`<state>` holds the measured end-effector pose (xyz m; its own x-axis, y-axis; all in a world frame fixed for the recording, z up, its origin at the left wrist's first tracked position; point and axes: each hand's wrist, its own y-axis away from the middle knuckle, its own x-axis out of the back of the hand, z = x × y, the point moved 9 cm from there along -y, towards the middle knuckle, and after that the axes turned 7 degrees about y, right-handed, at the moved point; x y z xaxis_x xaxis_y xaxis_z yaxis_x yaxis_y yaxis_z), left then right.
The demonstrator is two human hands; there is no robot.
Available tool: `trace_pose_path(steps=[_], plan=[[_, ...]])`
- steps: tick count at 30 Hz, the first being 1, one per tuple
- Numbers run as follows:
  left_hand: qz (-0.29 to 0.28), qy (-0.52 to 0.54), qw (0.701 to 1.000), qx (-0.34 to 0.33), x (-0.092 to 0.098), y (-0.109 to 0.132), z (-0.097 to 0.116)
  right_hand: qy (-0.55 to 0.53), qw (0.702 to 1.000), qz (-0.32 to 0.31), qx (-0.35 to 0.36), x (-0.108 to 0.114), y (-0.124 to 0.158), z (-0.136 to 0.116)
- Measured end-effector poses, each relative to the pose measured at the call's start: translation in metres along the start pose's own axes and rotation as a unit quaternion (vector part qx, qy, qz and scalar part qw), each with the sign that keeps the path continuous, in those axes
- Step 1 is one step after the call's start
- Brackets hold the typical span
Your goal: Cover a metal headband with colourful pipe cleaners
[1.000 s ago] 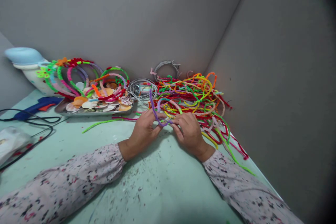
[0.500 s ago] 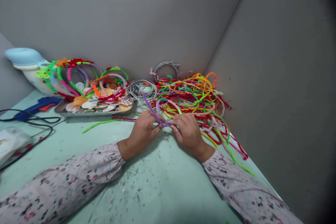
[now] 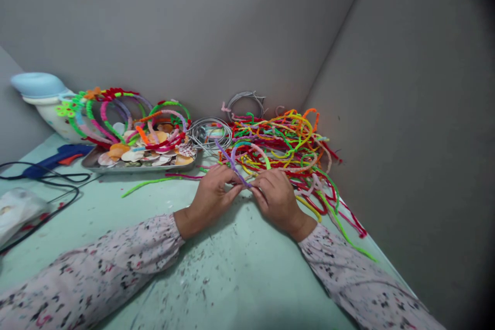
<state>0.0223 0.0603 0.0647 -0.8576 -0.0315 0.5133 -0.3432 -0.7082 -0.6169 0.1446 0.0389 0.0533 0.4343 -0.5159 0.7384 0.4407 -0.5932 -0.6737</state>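
My left hand [image 3: 212, 197] and my right hand [image 3: 277, 197] meet on the pale green table [image 3: 216, 268], fingertips pinched together on a purple pipe cleaner [image 3: 231, 162]. The purple strand rises from the pinch and leans back to the left. Just behind my hands lies a tangled heap of coloured pipe cleaners [image 3: 282, 147] in red, yellow, green, orange and pink. Both sleeves are light with dark speckles.
A metal tray [image 3: 135, 165] of shells and wrapped hoops [image 3: 116, 113] stands at the back left. Coils of grey wire [image 3: 209, 131] lie behind. A blue glue gun [image 3: 58, 155] with black cord [image 3: 46, 185], a white and blue container [image 3: 40, 95], a loose green strand [image 3: 149, 181]. Grey walls close the corner.
The free end of the purple pipe cleaner has swung lower and leftward as my fingers twist it. Both hands stay in the same place, pinched together.
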Motion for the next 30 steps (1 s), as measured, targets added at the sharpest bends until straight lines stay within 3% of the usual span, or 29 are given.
trace_pose_path(steps=[30], plan=[[0.012,0.011,1.000,0.024,0.0008,0.0023,-0.0018,0.028,1.000,0.003,0.011,0.0001,-0.0002,-0.0048]])
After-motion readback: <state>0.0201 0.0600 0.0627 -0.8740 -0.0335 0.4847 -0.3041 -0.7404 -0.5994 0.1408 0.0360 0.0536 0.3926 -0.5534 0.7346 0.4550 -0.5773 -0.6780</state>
